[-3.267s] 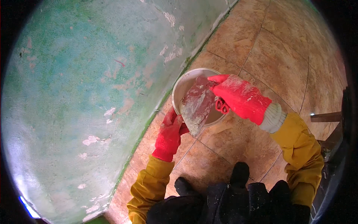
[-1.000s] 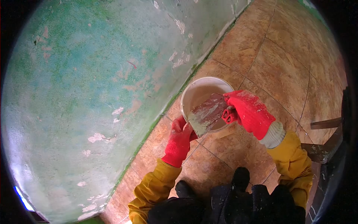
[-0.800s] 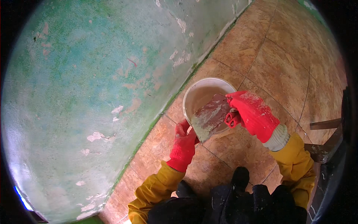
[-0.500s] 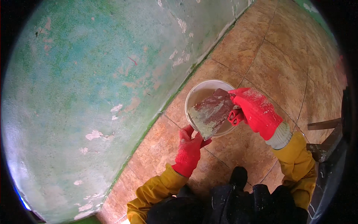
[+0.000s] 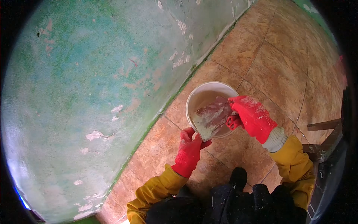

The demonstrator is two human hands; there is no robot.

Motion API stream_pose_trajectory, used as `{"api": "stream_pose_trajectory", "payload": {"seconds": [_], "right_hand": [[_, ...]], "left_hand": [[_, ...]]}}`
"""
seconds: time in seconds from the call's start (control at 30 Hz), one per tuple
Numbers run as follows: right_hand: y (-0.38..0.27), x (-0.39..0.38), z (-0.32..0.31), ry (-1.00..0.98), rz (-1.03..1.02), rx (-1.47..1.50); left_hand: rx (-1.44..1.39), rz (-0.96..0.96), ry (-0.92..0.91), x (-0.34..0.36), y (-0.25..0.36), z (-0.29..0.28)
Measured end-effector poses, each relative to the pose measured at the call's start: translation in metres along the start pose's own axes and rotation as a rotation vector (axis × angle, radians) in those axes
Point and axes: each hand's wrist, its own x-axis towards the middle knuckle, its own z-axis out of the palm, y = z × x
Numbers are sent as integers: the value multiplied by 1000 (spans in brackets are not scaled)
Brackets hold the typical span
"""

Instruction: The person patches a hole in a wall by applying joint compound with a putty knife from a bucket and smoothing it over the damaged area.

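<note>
White and probably plastic, the bucket (image 5: 203, 93) should feel stiff, with a little give at the rim, which is the natural place to hold it. From where I stand it lies near the wall-side edge of the tiled floor (image 5: 279, 71), though I can't tell whether it rests there. Rightward, across its mouth, slants the maroon blade (image 5: 213, 116), flat, thin and likely light; the pale smear on it may make its face slippery, so its upper right end looks the surer hold. As for the hands, the red-gloved left hand (image 5: 188, 149) curls closed around the bucket's lower left rim, close by the blade's low corner; the right hand (image 5: 255, 115) pinches the blade's upper right end, fingers folded tight
</note>
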Motion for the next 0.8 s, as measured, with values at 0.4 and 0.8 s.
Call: {"api": "stream_pose_trajectory", "payload": {"seconds": [0.4, 0.8], "right_hand": [[-14, -13, 3, -13, -55, -32], [31, -25, -24, -147, 16, 114]], "left_hand": [[-51, 22, -39, 2, -11, -4], [-6, -45, -26, 1, -2, -13]]}}
